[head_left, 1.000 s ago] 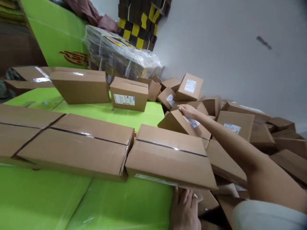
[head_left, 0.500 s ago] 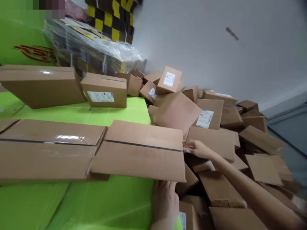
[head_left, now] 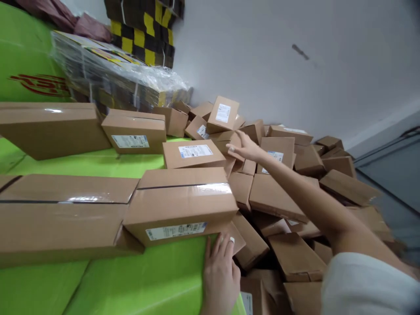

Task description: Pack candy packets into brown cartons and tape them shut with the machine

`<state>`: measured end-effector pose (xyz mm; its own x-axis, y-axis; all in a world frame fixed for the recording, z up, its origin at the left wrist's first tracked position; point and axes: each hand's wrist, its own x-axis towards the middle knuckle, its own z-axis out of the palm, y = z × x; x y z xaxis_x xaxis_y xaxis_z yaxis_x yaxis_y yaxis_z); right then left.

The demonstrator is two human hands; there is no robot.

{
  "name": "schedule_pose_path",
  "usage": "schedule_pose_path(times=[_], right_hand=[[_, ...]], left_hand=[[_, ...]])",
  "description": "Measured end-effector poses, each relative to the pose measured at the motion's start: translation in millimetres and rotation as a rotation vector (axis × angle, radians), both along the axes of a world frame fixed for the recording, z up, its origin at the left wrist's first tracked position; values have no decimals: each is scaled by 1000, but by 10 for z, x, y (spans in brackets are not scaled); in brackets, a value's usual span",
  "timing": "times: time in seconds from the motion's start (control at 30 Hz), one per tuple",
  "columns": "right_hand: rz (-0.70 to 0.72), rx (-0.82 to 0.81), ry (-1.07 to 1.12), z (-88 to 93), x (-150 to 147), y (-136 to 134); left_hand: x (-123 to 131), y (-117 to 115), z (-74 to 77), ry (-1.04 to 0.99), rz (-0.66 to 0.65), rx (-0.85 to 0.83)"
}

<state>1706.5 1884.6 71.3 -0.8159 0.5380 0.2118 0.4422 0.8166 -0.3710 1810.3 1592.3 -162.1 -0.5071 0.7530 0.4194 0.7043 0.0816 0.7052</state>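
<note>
Our left hand [head_left: 221,272] lies flat on the green tabletop [head_left: 138,284], fingers stretched out and released, the tips pressed against the lower right corner of the long taped carton [head_left: 179,209] that sits at the tabletop's edge. It braces that carton and grips nothing. Our right hand [head_left: 246,148] is stretched far out over the heap of small boxes [head_left: 295,258] on the floor, fingers spread, holding nothing. It hovers at the top of the heap, just beside the flat labelled box [head_left: 193,154] on the tabletop's far corner and below the tilted box with a white label [head_left: 223,113]. We cannot tell whether the fingertips touch the cardboard under them.

We judge this to be the reach-in of a pick from the heap, with the carton row steadied by the other hand. A grasp here calls for closing on one box only, from above, since its neighbours lean loosely against one another and could slide. Behind stand a plastic-wrapped bundle [head_left: 114,74] and a black-and-yellow stack [head_left: 144,30].
</note>
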Motion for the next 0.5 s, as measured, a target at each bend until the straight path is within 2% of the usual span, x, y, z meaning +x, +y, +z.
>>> schedule_pose_path(times=[0.07,0.13,0.2,0.3,0.37,0.43,0.5], right_hand=[[-284,-328,13,-337,34,174],[-424,-641,-19,-640,41,263],[-376,-921,-35,-875,-35,273],[-255,-1274,-11,-1098,-240,250],[-249,-1379,-7,-1177,-345,263],[-269,-1423,2,-1218,-390,293],[-293,-1451,18,-1236,-394,298]], left_hand=[[4,-3,-1,1,15,31],[10,-2,-17,3,28,56],[27,8,-52,6,29,67],[77,45,-125,-21,42,75],[113,69,-167,-62,68,84],[132,76,-185,-77,92,98],[124,60,-176,-49,62,83]])
